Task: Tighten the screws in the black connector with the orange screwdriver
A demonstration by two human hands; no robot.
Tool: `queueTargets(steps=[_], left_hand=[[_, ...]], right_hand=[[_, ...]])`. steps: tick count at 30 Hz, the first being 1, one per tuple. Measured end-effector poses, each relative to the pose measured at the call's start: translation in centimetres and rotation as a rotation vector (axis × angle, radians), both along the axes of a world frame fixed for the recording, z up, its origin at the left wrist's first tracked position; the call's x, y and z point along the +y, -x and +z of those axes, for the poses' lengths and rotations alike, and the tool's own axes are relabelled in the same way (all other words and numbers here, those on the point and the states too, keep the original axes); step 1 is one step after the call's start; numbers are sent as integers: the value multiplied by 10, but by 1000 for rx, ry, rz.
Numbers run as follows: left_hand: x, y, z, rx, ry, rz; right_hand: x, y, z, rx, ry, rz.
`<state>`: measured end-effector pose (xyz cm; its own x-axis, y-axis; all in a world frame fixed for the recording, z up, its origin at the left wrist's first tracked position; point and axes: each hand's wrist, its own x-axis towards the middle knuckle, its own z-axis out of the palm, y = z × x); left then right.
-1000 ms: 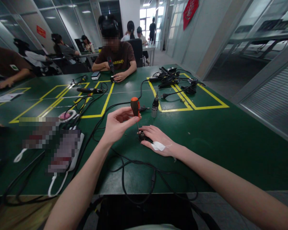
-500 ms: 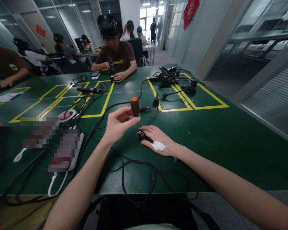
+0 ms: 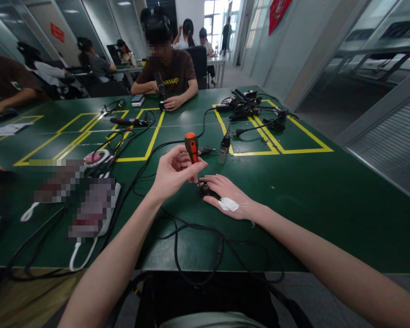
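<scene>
The left hand (image 3: 171,172) is clamping the orange-and-black screwdriver (image 3: 192,145) nearly upright, presumably steadying its shaft beside the black fitting (image 3: 204,190) on the surface (image 3: 307,200); the right hand (image 3: 229,192) is flanking that, probably bracing; I'm unable to tell whether it's gripping.

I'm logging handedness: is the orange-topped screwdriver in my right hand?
No, your left hand holds the screwdriver, while your right hand lies at the black fitting.

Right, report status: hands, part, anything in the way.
Left hand gripping screwdriver, shaft down. Right hand around black part; tip contact unclear. Cable looped nearer the body, not between hands.
</scene>
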<state>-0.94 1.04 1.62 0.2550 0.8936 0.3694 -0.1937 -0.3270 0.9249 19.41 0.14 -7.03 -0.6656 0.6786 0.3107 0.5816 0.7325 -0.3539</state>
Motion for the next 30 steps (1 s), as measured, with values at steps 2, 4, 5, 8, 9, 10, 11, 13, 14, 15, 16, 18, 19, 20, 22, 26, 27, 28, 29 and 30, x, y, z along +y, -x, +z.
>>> queueTargets(steps=[2, 4, 5, 8, 9, 10, 11, 13, 14, 15, 16, 18, 19, 20, 22, 26, 27, 28, 29, 30], left_hand=[[1, 3, 2, 11, 2, -50], [2, 5, 3, 34, 19, -67], [2, 6, 4, 40, 22, -62], [1, 4, 3, 44, 38, -39], [0, 2, 2, 43, 47, -38], [-1, 1, 2, 41, 58, -43], [-2, -1, 1, 37, 64, -49], [-2, -2, 1, 30, 71, -61], [-2, -2, 1, 25, 70, -66], [-2, -2, 1, 22, 69, -72], [-2, -2, 1, 16, 67, -83], [-1, 0, 2, 26, 66, -122], [-1, 1, 2, 34, 64, -132], [-1, 1, 3, 42, 64, -137], [-1, 0, 3, 46, 65, -132], [-4, -4, 2, 22, 102, -110], [-4, -5, 2, 12, 114, -105], [-4, -6, 1, 5, 124, -103], [-4, -6, 1, 2, 130, -107], [-3, -6, 0, 4, 134, -117]], right_hand=[[-1, -1, 2, -6, 5, -3], [-1, -1, 3, -8, 12, 3], [-1, -1, 4, -4, 14, 6], [-1, -2, 5, 18, 9, 13], [-1, -3, 5, 24, 7, 13], [-2, -3, 4, 29, 7, 12], [-2, -3, 4, 32, 6, 10], [-2, -4, 4, 32, 6, 8], [-2, -4, 4, 28, 6, 8], [-3, -5, 4, 22, 5, 8], [-3, -5, 4, 15, 5, 9], [-3, -6, 6, 6, 11, 12], [-3, -6, 6, 5, 17, 14], [-4, -6, 7, 6, 26, 15], [-4, -7, 7, 4, 39, 14], [-4, -8, 6, 16, 30, 15], [-4, -8, 5, 19, 29, 16], [-4, -9, 5, 20, 32, 16], [-4, -9, 5, 21, 36, 14], [-5, -9, 5, 21, 40, 12]])
